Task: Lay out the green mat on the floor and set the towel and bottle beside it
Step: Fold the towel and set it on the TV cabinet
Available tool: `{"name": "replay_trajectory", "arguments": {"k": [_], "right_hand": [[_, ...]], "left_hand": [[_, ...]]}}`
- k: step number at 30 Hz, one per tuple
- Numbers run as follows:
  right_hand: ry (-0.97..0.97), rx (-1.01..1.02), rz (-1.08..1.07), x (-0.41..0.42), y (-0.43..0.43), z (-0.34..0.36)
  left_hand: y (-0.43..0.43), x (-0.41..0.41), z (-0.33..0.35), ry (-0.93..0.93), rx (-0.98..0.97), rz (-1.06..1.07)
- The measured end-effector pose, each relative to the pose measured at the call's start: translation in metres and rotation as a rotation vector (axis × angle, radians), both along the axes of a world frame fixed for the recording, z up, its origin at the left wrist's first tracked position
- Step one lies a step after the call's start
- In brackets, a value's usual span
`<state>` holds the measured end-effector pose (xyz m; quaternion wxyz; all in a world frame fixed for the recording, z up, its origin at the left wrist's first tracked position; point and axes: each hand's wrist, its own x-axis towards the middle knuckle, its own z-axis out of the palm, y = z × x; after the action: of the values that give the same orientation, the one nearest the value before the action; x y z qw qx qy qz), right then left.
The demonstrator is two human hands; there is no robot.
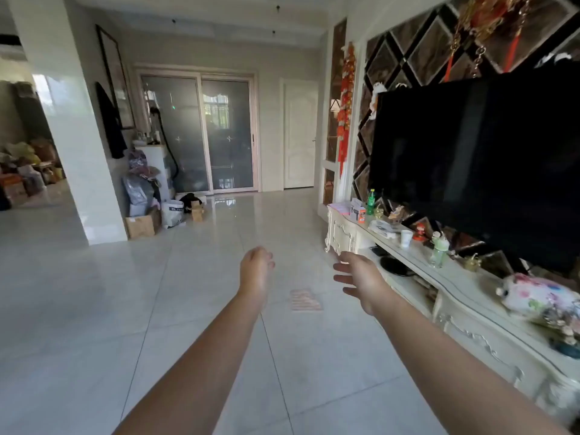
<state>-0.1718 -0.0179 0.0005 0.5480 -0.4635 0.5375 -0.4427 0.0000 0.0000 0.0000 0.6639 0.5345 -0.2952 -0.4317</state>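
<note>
Both your hands are empty. Your left hand (256,268) reaches forward with its fingers loosely curled round nothing, and your right hand (356,277) is spread wide, palm turned inward, fingers apart. Neither touches anything; both hang over the bare tiled floor (157,309), the right one near the far front corner of the TV cabinet (464,321).

That pose looks like a reach or a balancing gesture while you walk, not a grip being set up. The green mat and the towel are not in view at all, so the task reads as barely begun.

Two bottles stand on the cabinet's top. A green bottle (371,201) sits near its far end, beside a small box. A clear bottle with a pale green cap (439,251) stands nearer, just past a white paper cup (406,238) along the front edge. Which one the task means I cannot tell, though the clear one is closer to your right hand.

Between your hands a faint pinkish patch (306,299) lies on the tiles. The open floor ahead seems the natural place for the mat, once you find it.
</note>
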Motion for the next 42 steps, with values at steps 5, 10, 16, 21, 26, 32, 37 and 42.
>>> {"name": "replay_trajectory", "arguments": {"k": [5, 10, 16, 21, 26, 32, 37, 42], "right_hand": [[0.001, 0.038, -0.014, 0.020, -0.098, -0.006], [0.010, 0.107, -0.072, 0.015, -0.200, -0.037], [0.001, 0.188, -0.098, 0.003, -0.354, -0.085], [-0.016, 0.305, -0.111, -0.014, -0.472, -0.112], [0.013, 0.358, -0.105, -0.018, -0.607, -0.127], [0.029, 0.430, -0.042, 0.010, -0.751, -0.170], [0.069, 0.484, -0.008, 0.047, -0.899, -0.222], [0.141, 0.492, -0.027, 0.075, -1.051, -0.293]], "left_hand": [[-0.111, 0.017, -0.007, 0.018, 0.058, -0.049], [-0.217, 0.014, -0.035, 0.005, 0.152, -0.110], [-0.371, 0.004, -0.084, 0.022, 0.257, -0.160], [-0.490, -0.008, -0.103, 0.060, 0.359, -0.168], [-0.624, -0.007, -0.116, 0.079, 0.401, -0.145], [-0.763, 0.018, -0.164, 0.051, 0.502, -0.101], [-0.912, 0.052, -0.235, -0.016, 0.586, -0.099], [-1.058, 0.069, -0.316, -0.187, 0.639, -0.182]]}}
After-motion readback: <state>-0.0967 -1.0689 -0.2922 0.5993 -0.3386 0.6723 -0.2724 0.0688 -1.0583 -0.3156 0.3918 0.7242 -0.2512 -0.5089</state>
